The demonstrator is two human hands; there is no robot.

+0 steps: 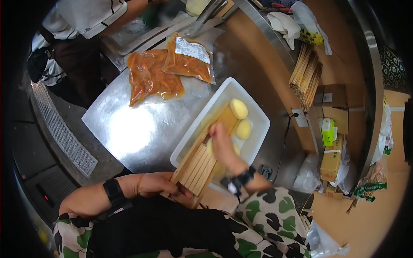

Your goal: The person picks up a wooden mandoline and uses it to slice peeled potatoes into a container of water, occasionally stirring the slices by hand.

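My left hand (161, 185) is wrapped round the near end of a long wooden slicer board (195, 174), which slants down into a white plastic tub (254, 148). My right hand (220, 135) is over the upper part of the board, its fingers curled downward; what they hold, if anything, is hidden under the hand. Peeled potatoes (238, 109) lie in the tub at the right of the board, and paler pieces show beneath my right hand. The tub rests on a steel table.
Two sealed bags of orange-brown food (152, 75) lie on the steel table (101, 118). A bundle of wooden skewers (306, 73), a white cloth (285, 26) and cardboard boxes (331, 161) are at the right. Another person (73, 56) is at the upper left.
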